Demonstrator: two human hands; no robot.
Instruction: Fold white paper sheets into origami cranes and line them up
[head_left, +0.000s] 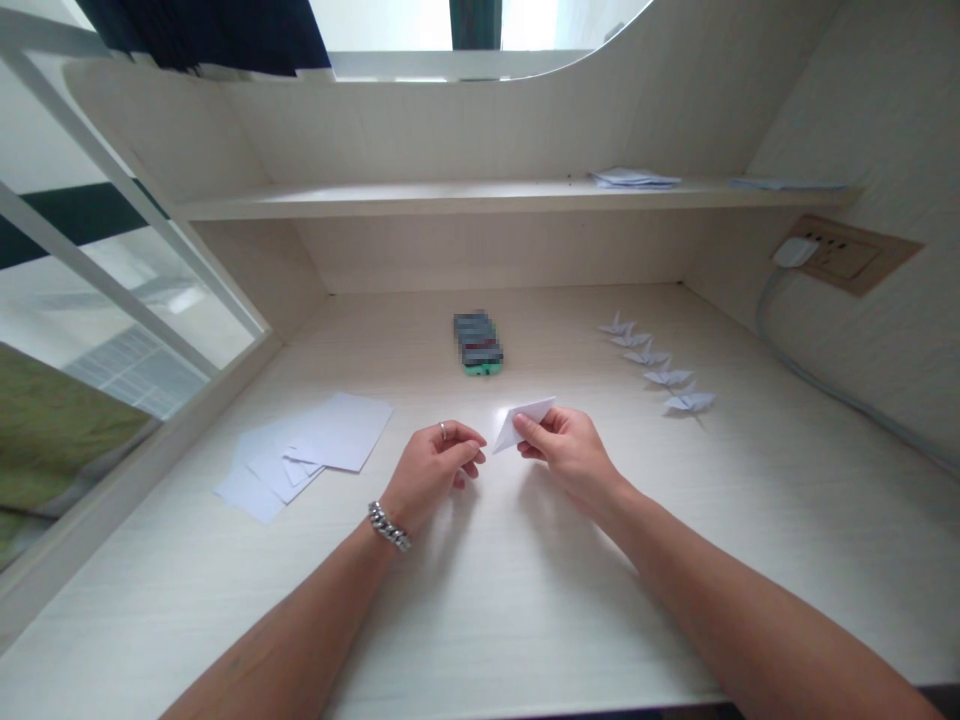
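Above the middle of the desk, my right hand (566,445) pinches a small folded piece of white paper (521,421) between thumb and fingers. The paper is creased into a pointed, roughly triangular shape, its tip directed down and left. Just left of that tip is my left hand (442,460), a ring on one finger and a chain bracelet (389,526) at the wrist. Its fingers are loosely curved and apart, holding nothing. Several folded paper cranes (649,357) stand in a slanting row at the right. Loose white paper sheets (341,430) lie overlapping at the left.
A blurred dark object with a green edge (478,343) lies toward the back. Above the desk (480,620) runs a shelf (420,197) bearing folded papers (636,179). A plugged-in cable (814,385) trails along the right wall, and a railing (112,270) borders the left.
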